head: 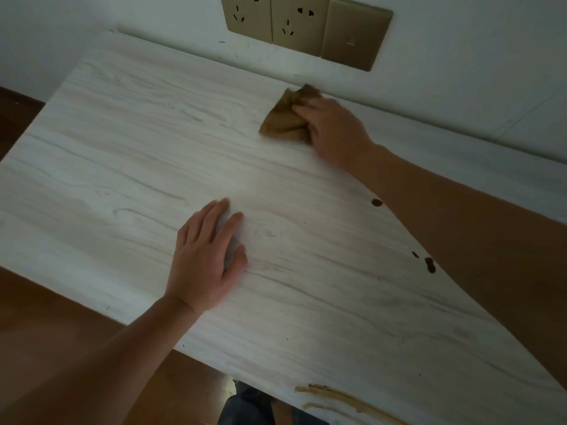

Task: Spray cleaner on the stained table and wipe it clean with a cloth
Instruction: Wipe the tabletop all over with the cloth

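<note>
The pale wood-grain table (122, 133) is seen with its far edge against the wall. The left hand (205, 256) is laid flat on it, fingers straight and holding nothing. The brown cloth (283, 119) is bunched near the far edge, its long axis pointing toward the wall, and is gripped by the curled fingers of the right hand (334, 130). Dark spots (376, 203) are seen beside the right forearm.

Bench (122, 133) fills centre, far edge against wall (460, 56). Socket plates (276, 23) on wall behind, top centre. Cloth (283, 119) on bench near far edge, upper right; right hand (334, 130) grips it. Left hand (205, 256) flat on bench, lower centre, well apart from cloth. Stain spots (376, 203) mid right; streaks (337, 397) at bottom edge.
</note>
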Demonstrator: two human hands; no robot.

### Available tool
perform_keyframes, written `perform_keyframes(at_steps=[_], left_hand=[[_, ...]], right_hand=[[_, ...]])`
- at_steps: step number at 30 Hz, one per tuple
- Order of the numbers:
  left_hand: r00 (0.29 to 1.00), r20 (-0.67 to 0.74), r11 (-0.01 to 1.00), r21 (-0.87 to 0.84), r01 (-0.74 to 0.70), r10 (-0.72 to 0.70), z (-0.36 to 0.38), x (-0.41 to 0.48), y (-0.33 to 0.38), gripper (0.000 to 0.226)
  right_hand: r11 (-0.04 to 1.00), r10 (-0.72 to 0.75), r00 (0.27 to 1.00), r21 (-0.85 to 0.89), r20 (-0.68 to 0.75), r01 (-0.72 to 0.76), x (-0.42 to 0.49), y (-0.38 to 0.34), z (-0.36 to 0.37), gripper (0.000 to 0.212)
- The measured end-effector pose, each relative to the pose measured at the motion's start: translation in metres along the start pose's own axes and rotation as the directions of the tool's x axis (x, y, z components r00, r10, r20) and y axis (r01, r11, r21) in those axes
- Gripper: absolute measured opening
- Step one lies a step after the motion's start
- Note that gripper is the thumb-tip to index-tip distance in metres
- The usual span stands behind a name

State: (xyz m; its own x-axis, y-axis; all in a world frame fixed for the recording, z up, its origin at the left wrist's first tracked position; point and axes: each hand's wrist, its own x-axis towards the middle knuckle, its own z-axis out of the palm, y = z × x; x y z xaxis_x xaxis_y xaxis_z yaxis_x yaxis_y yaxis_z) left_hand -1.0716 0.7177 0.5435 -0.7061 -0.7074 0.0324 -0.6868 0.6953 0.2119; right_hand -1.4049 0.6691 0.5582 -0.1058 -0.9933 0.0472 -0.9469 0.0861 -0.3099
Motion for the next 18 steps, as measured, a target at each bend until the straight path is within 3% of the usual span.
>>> perform_keyframes(at_steps=[3, 5, 11, 15, 18], left_hand=[[1.000, 0.006, 1.000, 0.004, -0.001, 0.001, -0.001, 0.000, 0.000, 0.058], [1.000, 0.012, 1.000, 0.005, 0.000, 0.000, 0.000, 0.000, 0.000, 0.058], [1.000, 0.004, 1.000, -0.009, 0.000, 0.000, -0.001, 0.000, 0.000, 0.059], [1.000, 0.004, 1.000, -0.010, 0.003, -0.003, -0.001, 0.000, 0.001, 0.059], [1.000, -0.009, 1.000, -0.011, 0.005, -0.005, -0.001, 0.001, 0.002, 0.059]], right_hand=[[0.988, 0.153, 0.987, 0.033, -0.058, -0.151, -0.011, 0.028, -0.010, 0.050], [0.983, 0.180, 0.980, 0.044, -0.079, -0.177, -0.031, 0.045, -0.014, 0.049], [0.994, 0.091, 0.995, 0.059, -0.046, -0.088, -0.115, 0.060, -0.022, 0.046], [0.997, -0.063, 0.995, -0.042, 0.071, 0.066, -0.156, 0.058, -0.029, 0.050], [0.993, -0.079, 0.996, -0.087, 0.040, 0.082, -0.161, 0.059, -0.041, 0.049]])
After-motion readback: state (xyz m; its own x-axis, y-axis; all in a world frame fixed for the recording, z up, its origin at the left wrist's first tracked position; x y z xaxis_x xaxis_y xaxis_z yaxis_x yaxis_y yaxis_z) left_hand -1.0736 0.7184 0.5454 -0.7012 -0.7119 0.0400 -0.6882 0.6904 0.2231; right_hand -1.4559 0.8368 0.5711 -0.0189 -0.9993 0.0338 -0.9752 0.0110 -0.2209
